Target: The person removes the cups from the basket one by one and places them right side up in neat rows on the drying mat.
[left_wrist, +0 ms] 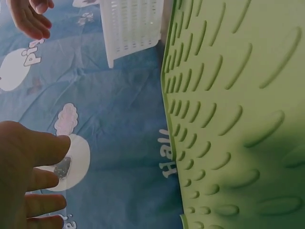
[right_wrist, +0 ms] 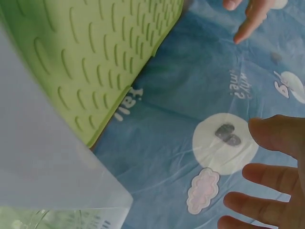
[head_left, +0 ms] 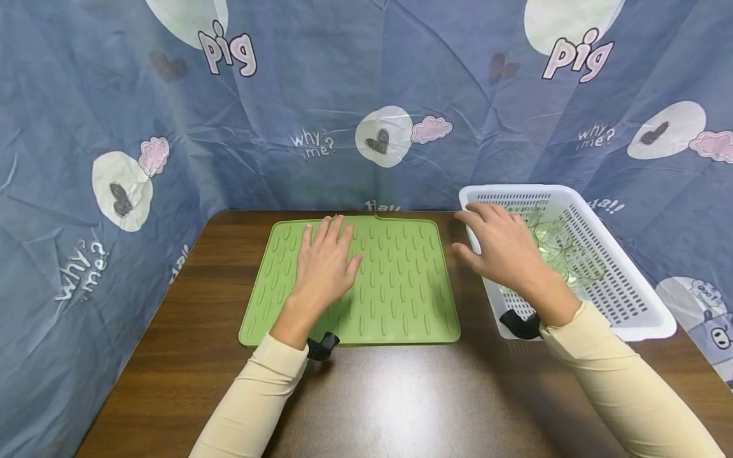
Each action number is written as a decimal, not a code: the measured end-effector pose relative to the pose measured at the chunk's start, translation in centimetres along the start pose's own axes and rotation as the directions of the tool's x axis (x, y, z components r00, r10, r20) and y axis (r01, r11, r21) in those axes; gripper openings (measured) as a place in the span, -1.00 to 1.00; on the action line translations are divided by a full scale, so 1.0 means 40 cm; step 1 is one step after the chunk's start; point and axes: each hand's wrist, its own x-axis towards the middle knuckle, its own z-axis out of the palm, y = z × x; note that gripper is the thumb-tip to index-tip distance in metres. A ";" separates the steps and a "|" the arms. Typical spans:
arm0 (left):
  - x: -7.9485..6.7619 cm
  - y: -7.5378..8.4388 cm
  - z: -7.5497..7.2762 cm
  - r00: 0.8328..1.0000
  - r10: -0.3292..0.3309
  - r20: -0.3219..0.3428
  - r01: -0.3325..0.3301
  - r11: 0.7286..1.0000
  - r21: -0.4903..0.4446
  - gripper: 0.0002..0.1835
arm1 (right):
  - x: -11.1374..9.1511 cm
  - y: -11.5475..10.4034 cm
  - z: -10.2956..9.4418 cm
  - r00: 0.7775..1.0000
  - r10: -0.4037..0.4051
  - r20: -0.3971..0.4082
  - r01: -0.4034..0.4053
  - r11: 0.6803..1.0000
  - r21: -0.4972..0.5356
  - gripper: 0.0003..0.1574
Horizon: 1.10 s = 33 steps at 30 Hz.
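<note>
My left hand [head_left: 325, 267] is held over the left part of a green ridged mat [head_left: 395, 280], its fingers extended and nothing in them. In the left wrist view that hand [left_wrist: 33, 176] shows at the lower left, with the mat rising at the right. Above the left rim of a white slotted basket [head_left: 624, 267] hovers my right hand [head_left: 504, 248], fingers spread and holding nothing. Several clear greenish glasses [head_left: 567, 254] lie in the basket, some hidden behind the right hand. The right wrist view shows the same hand [right_wrist: 271, 176] away from the basket's wall [right_wrist: 71, 167].
The brown wooden table [head_left: 189, 331] carries the mat in the middle and the basket at the right. A blue printed cloth [head_left: 321, 83] hangs directly behind the table and along its sides. Black straps [head_left: 323, 346] circle both wrists.
</note>
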 end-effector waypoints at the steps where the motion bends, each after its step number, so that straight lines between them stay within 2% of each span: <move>1: -0.002 -0.001 0.001 1.000 0.009 0.002 -0.009 1.000 -0.010 -0.38 | -0.001 0.001 0.000 1.000 0.004 0.005 -0.004 1.000 0.001 -0.33; 10: -0.048 -0.035 -0.009 0.993 0.116 0.010 -0.115 0.988 -0.107 -0.37 | -0.010 0.007 -0.015 0.998 0.025 0.057 -0.026 0.999 0.032 -0.31; 14: -0.073 -0.063 -0.013 0.990 0.140 -0.003 -0.139 0.980 -0.143 -0.37 | -0.016 0.011 -0.028 0.996 0.028 0.084 -0.033 0.997 0.064 -0.32; 24: -0.161 -0.168 -0.007 0.989 0.146 0.037 -0.139 0.981 -0.134 -0.38 | -0.048 0.035 -0.082 0.996 -0.008 0.086 0.001 0.996 0.089 -0.36; 29: -0.189 -0.204 -0.007 0.990 0.137 0.039 -0.131 0.983 -0.127 -0.36 | -0.064 0.060 -0.110 0.996 -0.014 0.084 0.006 0.996 0.088 -0.40; 33: -0.212 -0.235 -0.005 0.990 0.122 0.072 -0.112 0.985 -0.130 -0.35 | -0.074 0.080 -0.128 0.996 -0.022 0.083 0.014 0.995 0.100 -0.41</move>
